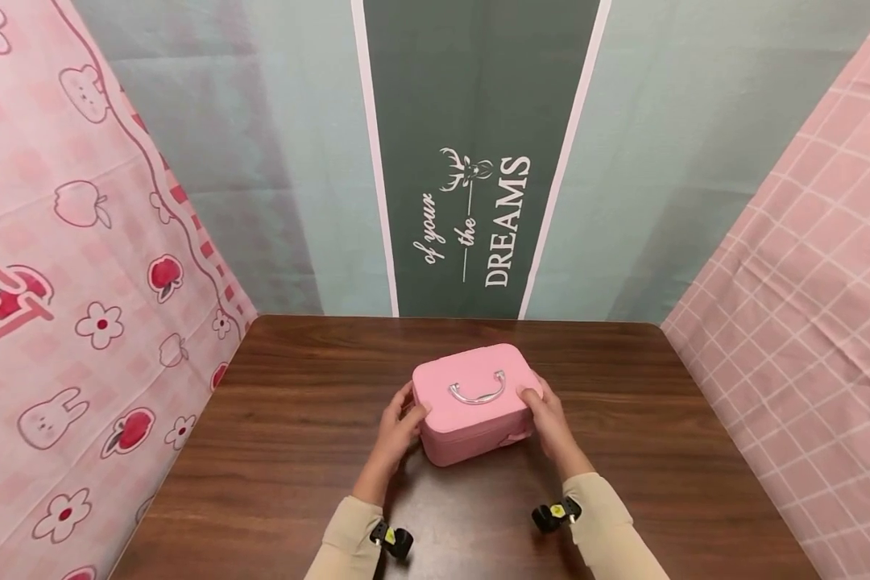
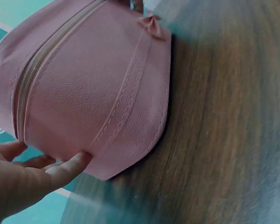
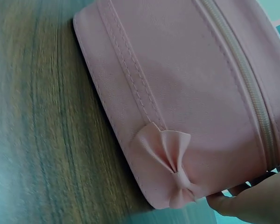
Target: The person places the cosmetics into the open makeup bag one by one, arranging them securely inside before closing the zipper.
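Pink case (image 1: 476, 401) sits mid-table (image 1: 275, 451) between both hands: left hand (image 1: 402, 424) grips its left end, right hand (image 1: 544, 419) grips its right end.

The dark green banner (image 1: 478, 153) on the back wall says "of your — the DREAMS" in white letters. The pink cloth (image 1: 58, 242) shows red letters, cut off.

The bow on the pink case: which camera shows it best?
Right wrist: the bow fills the near foreground, loops and knot sharp. Left wrist shows it small near the top edge. Head view shows only a faint bump on the case.
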Action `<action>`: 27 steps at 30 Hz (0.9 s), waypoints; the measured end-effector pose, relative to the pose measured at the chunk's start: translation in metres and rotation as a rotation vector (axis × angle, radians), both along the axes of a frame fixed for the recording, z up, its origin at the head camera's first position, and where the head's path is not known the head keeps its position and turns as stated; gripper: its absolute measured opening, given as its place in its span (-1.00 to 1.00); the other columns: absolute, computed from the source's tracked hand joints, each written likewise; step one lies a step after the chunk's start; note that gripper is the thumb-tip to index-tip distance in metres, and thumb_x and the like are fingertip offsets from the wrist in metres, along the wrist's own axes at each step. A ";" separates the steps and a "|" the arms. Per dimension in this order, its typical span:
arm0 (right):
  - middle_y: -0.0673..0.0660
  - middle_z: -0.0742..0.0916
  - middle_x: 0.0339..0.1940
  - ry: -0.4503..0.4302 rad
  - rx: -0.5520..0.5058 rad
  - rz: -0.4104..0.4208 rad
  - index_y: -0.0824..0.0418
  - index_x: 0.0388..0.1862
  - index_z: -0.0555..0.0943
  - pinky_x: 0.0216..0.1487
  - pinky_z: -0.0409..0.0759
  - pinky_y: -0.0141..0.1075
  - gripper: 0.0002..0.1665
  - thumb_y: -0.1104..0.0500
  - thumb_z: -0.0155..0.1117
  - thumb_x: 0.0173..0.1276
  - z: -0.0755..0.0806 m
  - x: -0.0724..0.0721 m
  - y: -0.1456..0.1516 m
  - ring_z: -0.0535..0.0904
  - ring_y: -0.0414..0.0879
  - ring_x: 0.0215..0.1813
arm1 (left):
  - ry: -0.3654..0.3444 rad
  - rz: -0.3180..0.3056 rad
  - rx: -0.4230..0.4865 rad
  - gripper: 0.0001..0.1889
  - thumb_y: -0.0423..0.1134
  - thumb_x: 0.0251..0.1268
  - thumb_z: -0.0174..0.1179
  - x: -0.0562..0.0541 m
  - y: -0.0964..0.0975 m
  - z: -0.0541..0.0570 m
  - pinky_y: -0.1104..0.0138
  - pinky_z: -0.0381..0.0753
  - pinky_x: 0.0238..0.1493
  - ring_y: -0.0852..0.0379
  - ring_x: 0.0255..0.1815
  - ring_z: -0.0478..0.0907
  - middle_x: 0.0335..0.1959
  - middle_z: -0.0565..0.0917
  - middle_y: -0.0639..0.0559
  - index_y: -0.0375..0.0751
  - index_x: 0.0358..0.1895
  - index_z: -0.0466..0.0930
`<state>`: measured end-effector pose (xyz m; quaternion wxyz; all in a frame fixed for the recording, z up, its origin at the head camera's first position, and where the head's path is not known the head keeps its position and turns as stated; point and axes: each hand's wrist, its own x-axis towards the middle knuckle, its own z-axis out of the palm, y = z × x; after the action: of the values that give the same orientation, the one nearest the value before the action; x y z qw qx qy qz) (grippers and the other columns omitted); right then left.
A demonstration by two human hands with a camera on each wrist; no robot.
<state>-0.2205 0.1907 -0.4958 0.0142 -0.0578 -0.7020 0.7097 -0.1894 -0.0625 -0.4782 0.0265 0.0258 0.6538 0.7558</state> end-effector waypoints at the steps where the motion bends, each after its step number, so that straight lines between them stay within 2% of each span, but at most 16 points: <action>1: 0.35 0.29 0.33 0.000 -0.001 0.001 0.31 0.39 0.17 0.26 0.11 -0.10 -0.37 0.20 -0.01 0.36 0.000 0.002 -0.001 0.21 0.09 0.27 | -0.013 -0.002 0.010 -0.42 -0.36 0.27 0.05 -0.001 -0.001 0.001 0.03 0.48 -0.07 -0.17 0.10 0.38 0.19 0.32 -0.44 -0.47 0.33 0.13; 6: 0.35 0.31 0.32 0.028 0.007 -0.032 0.33 0.37 0.16 0.26 0.09 -0.12 -0.34 0.22 0.02 0.32 -0.001 0.010 -0.007 0.21 0.08 0.27 | -0.035 0.034 0.024 -0.47 -0.36 0.28 0.07 -0.006 -0.004 0.001 0.00 0.48 -0.07 -0.07 0.02 0.44 0.16 0.37 -0.39 -0.44 0.29 0.22; 10: 0.35 0.30 0.32 0.042 0.024 -0.057 0.35 0.38 0.11 0.27 0.07 -0.12 -0.31 0.21 0.02 0.31 -0.002 0.017 -0.011 0.20 0.08 0.27 | -0.024 0.088 0.013 -0.53 -0.37 0.27 0.09 -0.011 -0.002 0.003 0.08 0.52 -0.15 0.04 -0.12 0.49 0.08 0.45 -0.32 -0.42 0.24 0.31; 13: 0.35 0.29 0.32 0.042 0.015 -0.077 0.34 0.39 0.09 0.27 0.06 -0.10 -0.29 0.20 0.02 0.30 -0.002 0.021 -0.016 0.19 0.09 0.27 | 0.027 0.143 -0.006 -0.59 -0.41 0.25 0.08 -0.013 0.001 0.005 0.23 0.54 -0.23 0.06 -0.17 0.50 0.01 0.50 -0.32 -0.47 0.17 0.38; 16: 0.35 0.29 0.32 0.032 -0.002 -0.093 0.34 0.39 0.09 0.26 0.07 -0.10 -0.28 0.21 0.03 0.29 -0.002 0.024 -0.022 0.19 0.09 0.27 | 0.102 0.213 -0.027 -0.65 -0.48 0.22 0.07 -0.014 0.002 0.006 0.39 0.49 -0.22 -0.03 -0.15 0.51 -0.04 0.54 -0.35 -0.54 0.08 0.43; 19: 0.34 0.30 0.32 0.035 -0.018 -0.106 0.35 0.38 0.09 0.25 0.09 -0.11 -0.29 0.21 0.02 0.28 -0.003 0.025 -0.027 0.20 0.08 0.26 | 0.186 0.271 -0.072 -0.68 -0.52 0.20 0.06 -0.014 0.003 0.006 0.45 0.45 -0.15 -0.13 -0.10 0.51 -0.07 0.56 -0.37 -0.57 0.03 0.46; 23: 0.33 0.32 0.30 0.046 -0.028 -0.121 0.36 0.37 0.12 0.23 0.11 -0.15 -0.31 0.21 0.03 0.28 -0.003 0.024 -0.028 0.22 0.06 0.24 | 0.230 0.288 -0.123 -0.68 -0.50 0.22 0.05 -0.015 0.004 0.005 0.38 0.46 -0.08 -0.16 -0.09 0.53 -0.07 0.57 -0.34 -0.54 0.04 0.46; 27: 0.29 0.34 0.31 0.045 -0.050 -0.119 0.35 0.36 0.14 0.21 0.12 -0.21 -0.32 0.23 0.04 0.28 -0.003 0.023 -0.027 0.24 0.03 0.23 | 0.224 0.274 -0.130 -0.67 -0.48 0.23 0.05 -0.016 0.003 0.003 0.30 0.45 -0.04 -0.14 -0.05 0.52 -0.04 0.56 -0.32 -0.51 0.07 0.45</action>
<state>-0.1978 0.1637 -0.4988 0.0707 -0.0838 -0.6789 0.7260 -0.2051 -0.0591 -0.4751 -0.1482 0.0188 0.6976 0.7007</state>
